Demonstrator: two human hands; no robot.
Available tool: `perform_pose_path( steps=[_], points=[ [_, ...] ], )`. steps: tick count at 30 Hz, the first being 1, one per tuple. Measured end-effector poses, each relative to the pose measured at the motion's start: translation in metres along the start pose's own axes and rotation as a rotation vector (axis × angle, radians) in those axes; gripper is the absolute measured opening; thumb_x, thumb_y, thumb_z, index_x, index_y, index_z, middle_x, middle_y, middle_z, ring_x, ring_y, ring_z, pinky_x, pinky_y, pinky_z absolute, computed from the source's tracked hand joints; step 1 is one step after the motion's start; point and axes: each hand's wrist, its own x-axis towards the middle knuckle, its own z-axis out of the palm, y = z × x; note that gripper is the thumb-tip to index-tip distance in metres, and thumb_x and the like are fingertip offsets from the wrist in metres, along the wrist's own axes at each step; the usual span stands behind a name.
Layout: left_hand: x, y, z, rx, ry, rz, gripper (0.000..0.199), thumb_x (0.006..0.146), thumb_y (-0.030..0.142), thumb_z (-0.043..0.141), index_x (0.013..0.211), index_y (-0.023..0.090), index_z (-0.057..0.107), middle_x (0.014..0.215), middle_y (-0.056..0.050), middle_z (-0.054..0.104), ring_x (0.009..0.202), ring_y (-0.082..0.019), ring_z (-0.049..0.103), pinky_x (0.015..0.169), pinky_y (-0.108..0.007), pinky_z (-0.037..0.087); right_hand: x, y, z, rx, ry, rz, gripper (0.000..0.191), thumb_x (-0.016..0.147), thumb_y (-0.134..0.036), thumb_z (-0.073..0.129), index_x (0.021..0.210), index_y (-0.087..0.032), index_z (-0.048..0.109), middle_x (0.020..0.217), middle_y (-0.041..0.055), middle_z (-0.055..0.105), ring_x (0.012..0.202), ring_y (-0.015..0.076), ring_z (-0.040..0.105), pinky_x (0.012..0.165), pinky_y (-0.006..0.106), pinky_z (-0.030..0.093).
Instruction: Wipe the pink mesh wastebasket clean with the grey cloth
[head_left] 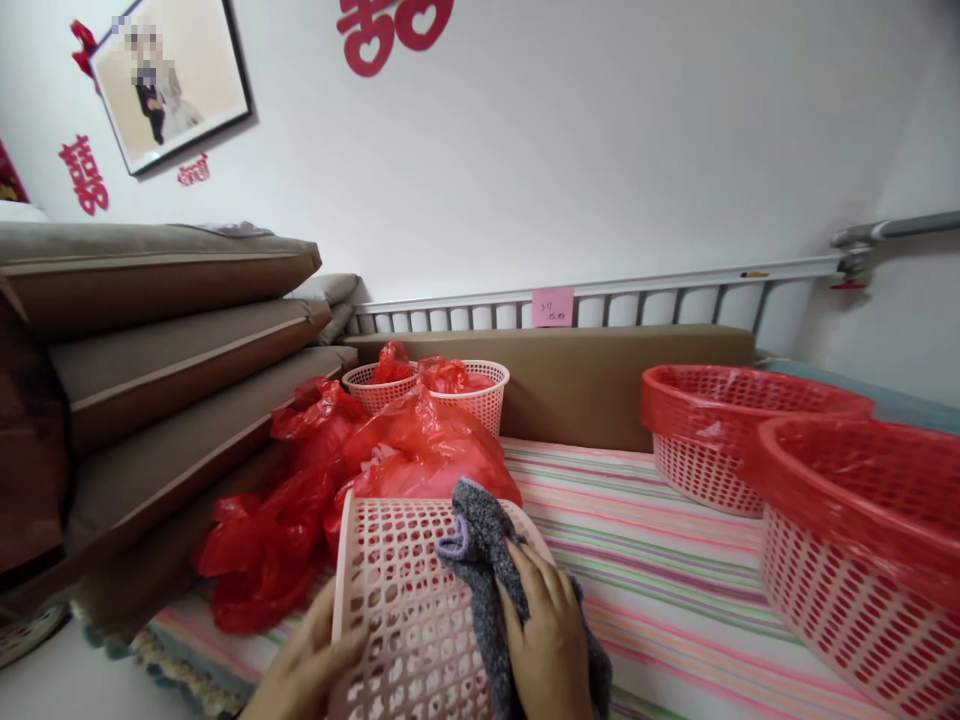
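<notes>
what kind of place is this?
Likely a room in a home, perhaps a living room or bedroom: a framed photo hangs up high, thick cushions are stacked, and there's a radiator.

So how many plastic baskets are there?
5: one basket in the left hand, two baskets behind the red bags, two red-lined baskets at right. The bags could hide more.

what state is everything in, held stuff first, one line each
Pink basket: tilted, gripped by the left hand
Gray cloth: bunched, held against the basket by the right hand
Loose red bags: crumpled, heaped together
Two back baskets: upright, red plastic inside
Two right-side baskets: upright, red plastic over the rims
Striped sheet: spread out
Cushions: stacked
Pink note: upright, in front of the radiator
</notes>
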Motion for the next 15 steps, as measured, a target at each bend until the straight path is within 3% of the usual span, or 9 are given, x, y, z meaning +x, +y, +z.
perform_pose_path(
  steps=[4, 6, 10, 12, 15],
  points=[
    [0.011, 0.016, 0.026, 0.041, 0.156, 0.073, 0.056, 0.078, 0.026, 0.062, 0.129, 0.017, 0.041, 0.115, -0.012, 0.068, 0.114, -0.034, 0.056, 0.091, -0.045, 0.049, -0.001, 0.001, 0.001, 0.007, -0.011, 0.011, 0.034, 0.091, -0.035, 0.043, 0.120, -0.019, 0.050, 0.118, 0.0114, 0.058, 0.109, 0.0238, 0.052, 0.088, 0.042, 0.045],
    [0.011, 0.013, 0.029, 0.101, 0.207, 0.090, 0.054, 0.079, 0.029, 0.061, 0.127, 0.017, 0.041, 0.111, -0.012, 0.069, 0.107, -0.033, 0.061, 0.083, -0.041, 0.052, -0.002, 0.002, 0.002, 0.015, -0.013, 0.019, 0.034, 0.091, -0.036, 0.043, 0.120, -0.019, 0.050, 0.117, 0.0115, 0.058, 0.109, 0.0242, 0.052, 0.087, 0.042, 0.045],
    [0.005, 0.003, 0.022, 0.190, 0.188, 0.076, 0.053, 0.081, 0.029, 0.058, 0.128, 0.018, 0.037, 0.116, -0.012, 0.065, 0.101, -0.032, 0.062, 0.075, -0.038, 0.055, -0.005, 0.002, 0.001, 0.022, -0.016, 0.025, 0.033, 0.091, -0.035, 0.042, 0.119, -0.019, 0.050, 0.114, 0.0114, 0.059, 0.107, 0.0240, 0.053, 0.087, 0.042, 0.045],
    [0.002, 0.000, 0.019, 0.212, 0.167, 0.067, 0.056, 0.080, 0.032, 0.059, 0.129, 0.018, 0.034, 0.117, -0.013, 0.063, 0.103, -0.032, 0.061, 0.077, -0.038, 0.055, -0.006, 0.003, 0.000, 0.021, -0.027, 0.023, 0.033, 0.091, -0.033, 0.042, 0.119, -0.018, 0.050, 0.115, 0.0114, 0.059, 0.108, 0.0237, 0.052, 0.088, 0.042, 0.044],
    [-0.003, -0.007, 0.015, 0.205, 0.132, 0.066, 0.063, 0.079, 0.038, 0.060, 0.130, 0.017, 0.031, 0.117, -0.012, 0.064, 0.121, -0.030, 0.049, 0.091, -0.034, 0.050, -0.007, 0.003, 0.000, 0.017, -0.042, 0.029, 0.033, 0.091, -0.033, 0.041, 0.120, -0.018, 0.050, 0.115, 0.0113, 0.059, 0.109, 0.0236, 0.051, 0.089, 0.042, 0.044]
  ],
)
